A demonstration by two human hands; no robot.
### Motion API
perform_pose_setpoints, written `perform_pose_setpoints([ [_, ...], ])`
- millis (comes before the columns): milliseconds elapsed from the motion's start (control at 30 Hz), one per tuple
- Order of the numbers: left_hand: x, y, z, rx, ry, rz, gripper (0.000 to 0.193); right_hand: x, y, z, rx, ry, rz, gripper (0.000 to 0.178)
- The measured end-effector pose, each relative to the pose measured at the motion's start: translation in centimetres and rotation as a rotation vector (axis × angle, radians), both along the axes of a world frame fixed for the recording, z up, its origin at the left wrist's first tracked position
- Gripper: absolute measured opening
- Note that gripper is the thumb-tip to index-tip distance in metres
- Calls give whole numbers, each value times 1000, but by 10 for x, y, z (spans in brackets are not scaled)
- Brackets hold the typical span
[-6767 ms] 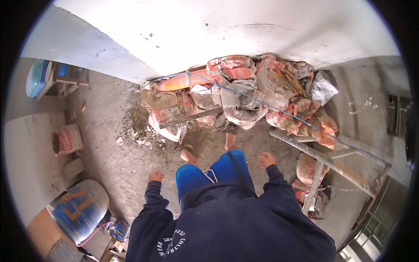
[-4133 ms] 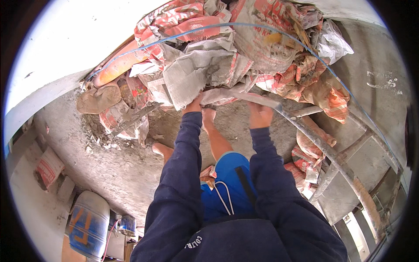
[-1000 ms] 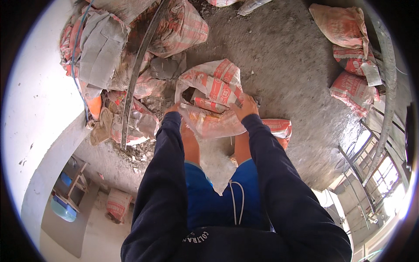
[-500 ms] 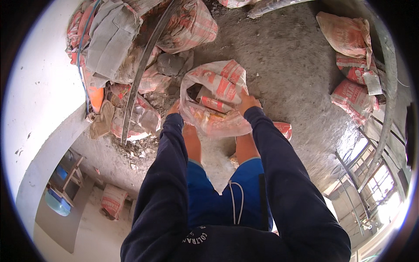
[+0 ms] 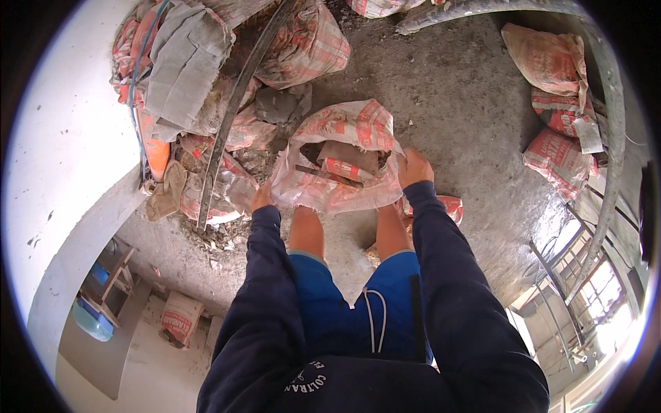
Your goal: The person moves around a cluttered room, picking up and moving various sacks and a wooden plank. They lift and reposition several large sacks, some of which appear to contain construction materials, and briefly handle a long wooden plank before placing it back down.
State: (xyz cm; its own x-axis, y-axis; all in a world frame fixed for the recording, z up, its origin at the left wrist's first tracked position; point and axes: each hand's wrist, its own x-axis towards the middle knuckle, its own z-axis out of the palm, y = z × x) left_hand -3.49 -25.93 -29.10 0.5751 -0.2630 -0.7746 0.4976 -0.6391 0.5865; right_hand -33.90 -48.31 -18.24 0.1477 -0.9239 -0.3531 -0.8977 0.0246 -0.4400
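Observation:
In front of my legs stands a white and red woven sack (image 5: 344, 120), its mouth pulled wide. Inside it lie a crumpled red and white paper bag piece (image 5: 348, 168), a thin dark strip and other debris. My left hand (image 5: 262, 197) grips the rim at its left corner. On the opposite side, my right hand (image 5: 416, 167) is closed on the rim too. The sack's edge stretches between both hands, and its lower part is hidden beneath the opening.
Filled sacks (image 5: 306, 48), grey cardboard (image 5: 186, 62) and an orange cone (image 5: 157, 155) crowd the left, with a long dark strip (image 5: 237, 103) across them. More sacks (image 5: 554, 58) lean at the right beside a curved pipe (image 5: 613, 103). A red bag (image 5: 451, 206) lies behind my right wrist.
My hands have moved apart, the left leftward and down, the right outward. The sack's mouth is stretched wider, showing more of the debris inside.

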Motion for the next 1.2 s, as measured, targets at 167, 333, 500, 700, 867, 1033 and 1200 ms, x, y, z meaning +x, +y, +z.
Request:
perform_pose_setpoints([
  [167,24,-33,-41,312,-10,-380,37,15,-23,-15,147,43,144,36],
  [333,-42,-82,34,186,-233,-625,38,-27,-11,-6,55,-95,318,34],
  [500,-98,-34,121,13,-406,-589,36,-76,37,43,-24,-37,133,28],
  [700,-111,-25,125,-4,-20,-266,30,-84,46,46,78,-96,59,28],
  [867,-73,-34,75,247,237,-483,26,-64,33,21,198,51,93,28],
  [1033,10,-73,-19,306,-392,-624,30,-33,19,0,125,-21,-77,27],
  [1200,66,-139,-103,168,-857,-760,54,-18,23,-21,49,-174,-200,23],
])
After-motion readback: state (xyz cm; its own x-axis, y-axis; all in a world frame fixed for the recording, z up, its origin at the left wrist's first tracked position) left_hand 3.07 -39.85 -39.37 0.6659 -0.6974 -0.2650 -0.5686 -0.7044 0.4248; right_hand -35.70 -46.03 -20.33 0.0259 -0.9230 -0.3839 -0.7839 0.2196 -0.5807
